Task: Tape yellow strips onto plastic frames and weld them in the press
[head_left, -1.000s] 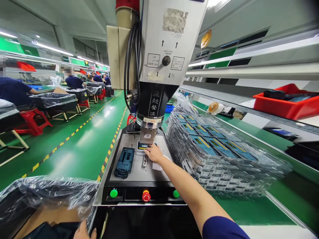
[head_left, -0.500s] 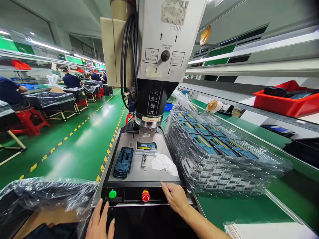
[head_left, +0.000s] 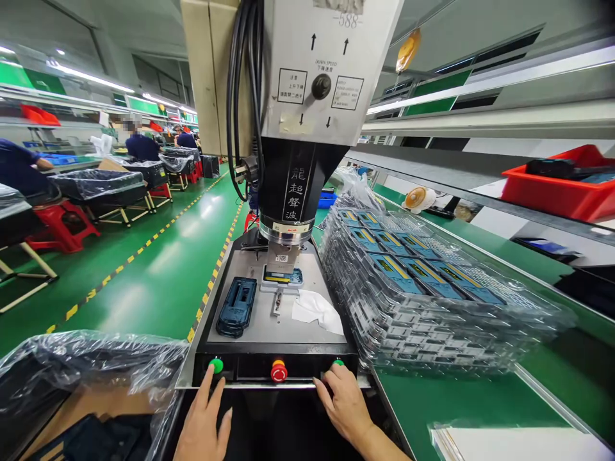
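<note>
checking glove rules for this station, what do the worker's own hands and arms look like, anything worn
Both are bare: no gloves, rings or watch show on the left hand or the right hand. The forearms are uncovered as far as the picture's edge; no sleeve is in view.

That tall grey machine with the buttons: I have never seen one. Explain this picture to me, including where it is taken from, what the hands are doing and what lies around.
The picture comes from a camera on the worker's head, looking down at a bench press; the characters on its black head suggest an ultrasonic welder. The left hand has a fingertip at the left green button; the right hand is on the right green button. A red stop button sits between. Neither hand holds anything. Under the head, a small blue part sits in a fixture. On the plate lie a dark blue casing and a white cloth. To the right stand stacked clear trays of parts.
</note>
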Tool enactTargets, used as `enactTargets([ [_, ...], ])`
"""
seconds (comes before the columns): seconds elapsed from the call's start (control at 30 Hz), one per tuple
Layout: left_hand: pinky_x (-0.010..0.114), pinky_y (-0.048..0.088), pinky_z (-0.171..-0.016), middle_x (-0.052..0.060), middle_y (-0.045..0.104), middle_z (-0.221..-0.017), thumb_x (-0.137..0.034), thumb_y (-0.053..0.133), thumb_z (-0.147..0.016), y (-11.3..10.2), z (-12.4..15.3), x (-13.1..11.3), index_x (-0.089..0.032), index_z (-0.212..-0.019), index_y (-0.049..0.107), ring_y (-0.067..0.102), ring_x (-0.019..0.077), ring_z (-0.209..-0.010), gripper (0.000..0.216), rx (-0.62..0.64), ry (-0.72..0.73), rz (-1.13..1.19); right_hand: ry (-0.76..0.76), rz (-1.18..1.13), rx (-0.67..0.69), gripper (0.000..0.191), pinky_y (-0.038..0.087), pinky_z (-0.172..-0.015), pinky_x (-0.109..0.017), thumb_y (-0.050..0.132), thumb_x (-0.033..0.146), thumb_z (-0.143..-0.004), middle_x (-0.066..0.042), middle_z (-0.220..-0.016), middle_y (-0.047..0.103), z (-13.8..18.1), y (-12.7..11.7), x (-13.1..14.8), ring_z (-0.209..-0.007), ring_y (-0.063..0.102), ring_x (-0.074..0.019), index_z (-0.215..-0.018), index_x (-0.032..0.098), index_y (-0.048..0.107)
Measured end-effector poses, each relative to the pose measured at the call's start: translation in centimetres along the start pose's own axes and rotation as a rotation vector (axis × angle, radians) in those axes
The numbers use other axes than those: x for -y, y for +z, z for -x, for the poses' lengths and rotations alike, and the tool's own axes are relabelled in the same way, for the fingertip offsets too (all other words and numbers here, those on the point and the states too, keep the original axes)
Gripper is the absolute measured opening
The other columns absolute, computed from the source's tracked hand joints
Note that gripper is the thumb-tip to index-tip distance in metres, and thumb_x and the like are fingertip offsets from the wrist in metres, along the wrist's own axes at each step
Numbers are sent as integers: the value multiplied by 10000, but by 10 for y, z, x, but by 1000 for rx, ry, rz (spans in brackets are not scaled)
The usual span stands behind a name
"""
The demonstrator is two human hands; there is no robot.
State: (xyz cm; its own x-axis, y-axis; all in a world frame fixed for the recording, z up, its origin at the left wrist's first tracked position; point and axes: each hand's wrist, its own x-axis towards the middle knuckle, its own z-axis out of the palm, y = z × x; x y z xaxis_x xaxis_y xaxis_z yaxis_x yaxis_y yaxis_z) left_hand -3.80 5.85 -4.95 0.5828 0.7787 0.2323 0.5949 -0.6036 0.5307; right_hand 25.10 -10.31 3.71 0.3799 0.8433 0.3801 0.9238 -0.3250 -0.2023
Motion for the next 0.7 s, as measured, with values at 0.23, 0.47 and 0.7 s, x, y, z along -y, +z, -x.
enactTargets([
  [0.23,462,362,-1115,190,371,-1447,-450,328,-893,-9,3,37,-87,-1264,510,372,315,-1346,550,-265,-211,-85,-185,-89,-125,288,427,-628,-309,487,327,-956,-15,-654,553,-10,-10,6,-634,534,-161,-700,214,552],
  [0.47,452,433,-1006,224,514,-1294,-343,305,-901,15,15,94,-53,-1369,330,530,324,-1215,552,233,-545,-38,-190,-161,-108,190,454,-678,-296,483,314,-953,-28,-775,617,-68,-28,15,-722,581,-168,-853,206,604],
  [0.7,436,406,-1024,220,486,-1320,-322,274,-927,13,12,91,-94,-1307,326,521,317,-1245,447,286,-573,-47,-92,-128,-27,220,482,-889,-353,543,279,-883,-100,-1025,659,-150,-14,16,-958,611,-224,-1036,154,640],
])
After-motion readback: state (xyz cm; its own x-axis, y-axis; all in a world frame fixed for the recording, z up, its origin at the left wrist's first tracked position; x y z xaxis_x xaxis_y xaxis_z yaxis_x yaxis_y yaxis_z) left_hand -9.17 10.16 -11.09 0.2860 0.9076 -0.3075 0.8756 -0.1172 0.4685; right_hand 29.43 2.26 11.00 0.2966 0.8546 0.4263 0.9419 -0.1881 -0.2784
